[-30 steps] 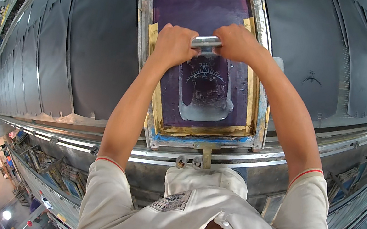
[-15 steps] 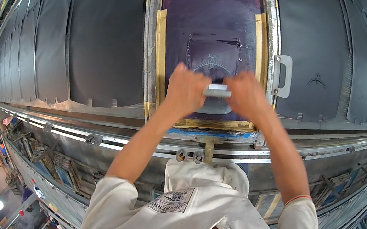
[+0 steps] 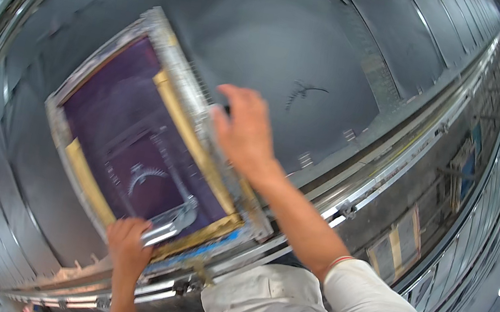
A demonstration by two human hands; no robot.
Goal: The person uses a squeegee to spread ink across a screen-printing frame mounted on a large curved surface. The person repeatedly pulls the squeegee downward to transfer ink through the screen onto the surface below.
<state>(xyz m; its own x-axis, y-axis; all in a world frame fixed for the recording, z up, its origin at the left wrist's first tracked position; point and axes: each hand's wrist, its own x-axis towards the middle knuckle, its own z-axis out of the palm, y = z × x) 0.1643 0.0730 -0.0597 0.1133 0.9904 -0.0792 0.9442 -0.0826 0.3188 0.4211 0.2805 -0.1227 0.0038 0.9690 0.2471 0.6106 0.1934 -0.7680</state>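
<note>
1. Head view: the left hand [image 3: 129,245] has its fingers clenched around the left end of a shiny, silver-coloured metal bar-shaped squeegee [image 3: 162,232], at the near end of the printing screen.
2. The right hand [image 3: 247,134] is at the screen's right side, its thumb parted from the other fingers; blur and the hand itself hide the contact, so I cannot tell whether they grip anything.
3. The rectangular printing screen, a worn whitish-grey frame [image 3: 176,61] around a dark purple mesh [image 3: 111,93], lies slanted in view, its far end toward the upper left.
4. Tan tape strips [image 3: 193,137] run along both long inner sides, and a blue smear [image 3: 201,249] marks the near edge.
5. A pale crescent design [image 3: 144,175] shows on the mesh, beyond the squeegee.
6. Under and around the screen, smooth black sheets [image 3: 251,30] cover the long desk [image 3: 394,124]; right of the screen, one bears a dark curved motif [image 3: 305,90].
7. A bright metal rail [image 3: 386,173] follows the desk's near edge.
</note>
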